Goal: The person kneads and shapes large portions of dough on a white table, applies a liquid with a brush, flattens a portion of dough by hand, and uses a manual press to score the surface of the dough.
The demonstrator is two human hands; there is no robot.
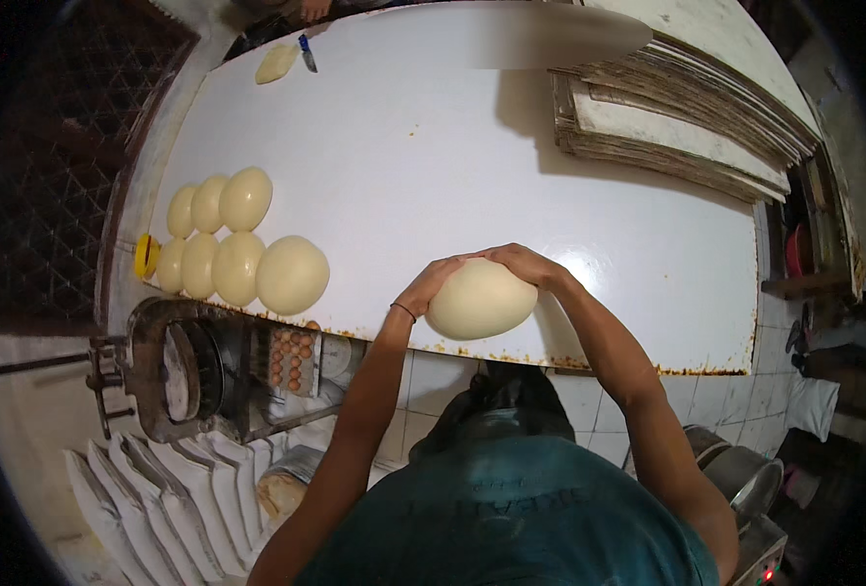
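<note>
A large, smooth, pale dough ball (482,305) rests near the front edge of the white table (403,176). My left hand (427,285) curves around its left and far side, a thin band at the wrist. My right hand (521,262) cups the far right side, its fingers meeting the left hand's at the top. Both palms press against the dough, and parts of the fingers are hidden behind it. To the left, several similar dough balls (294,275) sit close together in two rows.
Stacked wooden boards (667,137) occupy the back right. At the far left lie a flat dough piece (276,63) and a blue-handled knife (308,55), near another person's hand (315,10). A yellow object (147,256), egg trays (292,359), white sacks (174,498) and metal pots (745,477) surround the table.
</note>
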